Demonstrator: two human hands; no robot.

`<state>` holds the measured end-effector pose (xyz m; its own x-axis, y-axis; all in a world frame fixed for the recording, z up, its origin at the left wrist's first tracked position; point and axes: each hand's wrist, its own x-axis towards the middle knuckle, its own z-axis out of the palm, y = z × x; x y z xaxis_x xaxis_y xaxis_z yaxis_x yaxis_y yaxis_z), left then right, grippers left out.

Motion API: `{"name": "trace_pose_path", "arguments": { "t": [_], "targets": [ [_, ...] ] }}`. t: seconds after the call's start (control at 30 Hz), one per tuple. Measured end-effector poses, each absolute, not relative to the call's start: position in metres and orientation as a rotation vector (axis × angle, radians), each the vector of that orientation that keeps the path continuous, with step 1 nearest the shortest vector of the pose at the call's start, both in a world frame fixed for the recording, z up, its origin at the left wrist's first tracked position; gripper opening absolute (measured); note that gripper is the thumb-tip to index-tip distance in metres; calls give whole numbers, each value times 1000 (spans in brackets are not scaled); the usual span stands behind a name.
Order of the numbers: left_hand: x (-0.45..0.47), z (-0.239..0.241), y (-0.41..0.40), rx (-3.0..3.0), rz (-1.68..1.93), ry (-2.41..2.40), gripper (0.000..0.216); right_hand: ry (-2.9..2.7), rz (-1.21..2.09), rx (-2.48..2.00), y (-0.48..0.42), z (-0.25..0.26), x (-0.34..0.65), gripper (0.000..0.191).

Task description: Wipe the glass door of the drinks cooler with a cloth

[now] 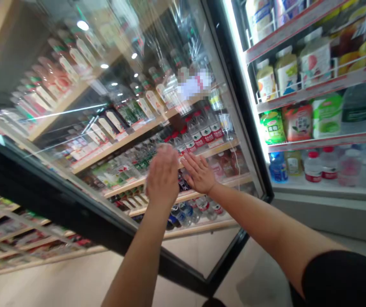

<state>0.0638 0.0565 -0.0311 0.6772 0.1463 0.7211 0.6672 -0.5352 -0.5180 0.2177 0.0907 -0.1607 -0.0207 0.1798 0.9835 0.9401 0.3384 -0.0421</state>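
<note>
An opened glass cooler door (211, 285) with a black frame stands tilted across the middle of the view. My left hand (163, 177) is against or just before its pane, back toward me. Motion smears its fingers, and a pale edge shows beside them that I cannot make out. Close by on the right, my right hand (199, 174) lies with fingers stretched and slightly apart at the glass, holding nothing. Whether each palm fully touches the pane is hard to tell.
On the right is the lit cooler with bottles (286, 70) and drink pouches (298, 125) on wire-fronted shelves. Wooden shelves (119, 143) of bottles show through the pane, mixed with reflections of ceiling lights. More stocked shelves (13, 234) stand at lower left, above a pale floor (58, 281).
</note>
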Motion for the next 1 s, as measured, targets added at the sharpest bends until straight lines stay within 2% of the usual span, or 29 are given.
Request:
{"name": "trace_pose_path", "arguments": {
  "t": [0.07, 0.1, 0.2, 0.27, 0.37, 0.43, 0.5, 0.7, 0.77, 0.87, 0.93, 1.0],
  "targets": [
    [65, -27, 58, -2149, -638, -566, 57, -1475, -842, -1084, 90, -160, 218, 56],
    [62, -14, 58, -2119, -675, -600, 58, -1475, -844, -1084, 90, -160, 218, 56],
    [45, 39, 58, -1881, -1034, -760, 64, -1478, -849, -1072, 89, -159, 218, 57],
    [43, 57, 60, -1744, -1192, -846, 63, -1487, -829, -1077, 89, -160, 218, 58],
    [67, 37, 67, -1880, -1101, -770, 56, -1498, -814, -1083, 91, -161, 217, 58],
    [87, 14, 73, -2144, -775, -567, 53, -1491, -829, -1076, 91, -161, 216, 57],
    [98, 9, 76, -2200, -661, -513, 51, -1487, -834, -1080, 91, -160, 216, 56],
    [76, 55, 70, -1758, -1173, -784, 58, -1500, -819, -1061, 88, -159, 218, 58],
    [76, 37, 68, -1803, -1135, -750, 57, -1486, -827, -1042, 87, -159, 218, 57],
    [79, -6, 67, -2096, -712, -554, 55, -1480, -824, -1034, 87, -159, 217, 57],
    [71, -17, 65, -2054, -726, -587, 55, -1474, -832, -1029, 88, -159, 216, 56],
    [53, 0, 60, -1901, -926, -698, 54, -1461, -846, -1023, 88, -159, 214, 56]
  ]
}}
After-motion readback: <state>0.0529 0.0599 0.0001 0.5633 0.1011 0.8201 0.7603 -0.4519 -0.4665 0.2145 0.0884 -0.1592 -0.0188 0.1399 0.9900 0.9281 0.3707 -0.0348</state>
